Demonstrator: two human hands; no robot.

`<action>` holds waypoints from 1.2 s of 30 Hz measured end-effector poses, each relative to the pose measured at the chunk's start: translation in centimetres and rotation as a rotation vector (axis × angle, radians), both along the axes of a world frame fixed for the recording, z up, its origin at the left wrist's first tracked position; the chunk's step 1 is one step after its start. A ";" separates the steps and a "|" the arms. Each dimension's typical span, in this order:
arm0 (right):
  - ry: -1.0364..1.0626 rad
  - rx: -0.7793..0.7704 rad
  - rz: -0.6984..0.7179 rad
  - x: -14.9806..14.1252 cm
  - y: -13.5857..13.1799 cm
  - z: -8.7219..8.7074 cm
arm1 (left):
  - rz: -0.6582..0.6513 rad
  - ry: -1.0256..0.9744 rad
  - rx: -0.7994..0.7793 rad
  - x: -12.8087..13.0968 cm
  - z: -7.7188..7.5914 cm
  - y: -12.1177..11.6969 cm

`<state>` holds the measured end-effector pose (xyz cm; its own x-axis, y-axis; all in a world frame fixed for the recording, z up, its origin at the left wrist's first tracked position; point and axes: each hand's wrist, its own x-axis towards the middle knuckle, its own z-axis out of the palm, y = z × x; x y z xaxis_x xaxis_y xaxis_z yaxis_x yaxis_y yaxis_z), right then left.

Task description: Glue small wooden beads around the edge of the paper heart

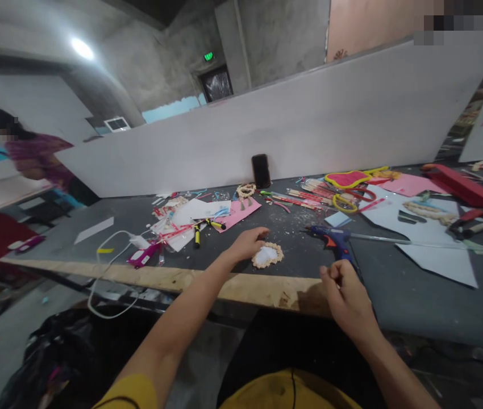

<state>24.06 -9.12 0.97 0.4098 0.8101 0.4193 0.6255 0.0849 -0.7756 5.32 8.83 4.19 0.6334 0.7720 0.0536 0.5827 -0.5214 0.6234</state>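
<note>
A small round piece (267, 255) with a pale center and a beige, knobbly rim lies near the table's front edge. My left hand (246, 244) is at its left side, fingers stretched out over the tabletop; whether they touch the rim I cannot tell. My right hand (346, 289) hovers at the front edge with its fingers curled and thumb against them; anything inside is hidden. Just beyond it lies a blue glue gun (333, 238) with an orange trigger, a clear glue stick running out of its back.
Yellow-handled pliers (198, 234), pink card (241, 213) and a purple glue gun (144, 254) lie to the left. A phone (261, 170) leans on the white partition (207, 145). White sheets (441, 261) and a red stapler-like object (463, 184) are right. Another person (39, 150) stands far left.
</note>
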 end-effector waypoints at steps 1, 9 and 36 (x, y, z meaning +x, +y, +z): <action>-0.070 -0.016 0.046 0.1 0.0 -0.1 | -0.020 0.022 -0.012 0.1 0.0 0.2; -0.463 -0.127 0.315 1.1 3.3 0.2 | -0.073 0.113 -0.032 0.0 0.1 1.0; -0.726 -0.369 0.354 3.1 9.2 1.6 | -0.252 0.224 -0.020 -1.1 1.1 0.5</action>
<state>27.16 0.04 2.61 -0.1559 0.9739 0.1650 0.9582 0.1897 -0.2141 4.21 9.35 5.27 0.7988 0.5891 -0.1218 0.5607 -0.6556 0.5059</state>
